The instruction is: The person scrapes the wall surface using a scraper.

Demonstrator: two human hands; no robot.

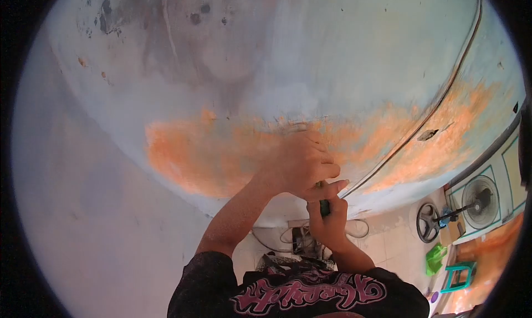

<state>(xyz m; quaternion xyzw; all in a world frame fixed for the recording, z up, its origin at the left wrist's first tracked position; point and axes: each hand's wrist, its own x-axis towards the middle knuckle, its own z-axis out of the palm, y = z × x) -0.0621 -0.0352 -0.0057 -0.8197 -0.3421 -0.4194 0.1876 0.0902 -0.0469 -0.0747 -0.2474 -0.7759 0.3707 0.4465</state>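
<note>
My left hand (299, 163) is raised against a pale blue wall (343, 57) with worn orange patches (194, 157), its fingers curled around the upper part of a tool. Just below it, my right hand (328, 224) grips the tool's dark green handle (325, 207). A short yellowish piece of the shaft shows between the two hands. A pale tip (295, 128) sticks out above my left hand and touches the wall at the edge of the orange area. Most of the tool is hidden by my fingers.
A thin dark cable (438, 104) runs diagonally down the wall to just right of my hands. Below lie tangled cords (299, 240) on a tiled floor. At the right stand two fans (479, 199) (428, 222), a green stool (459, 276) and a green object (435, 257).
</note>
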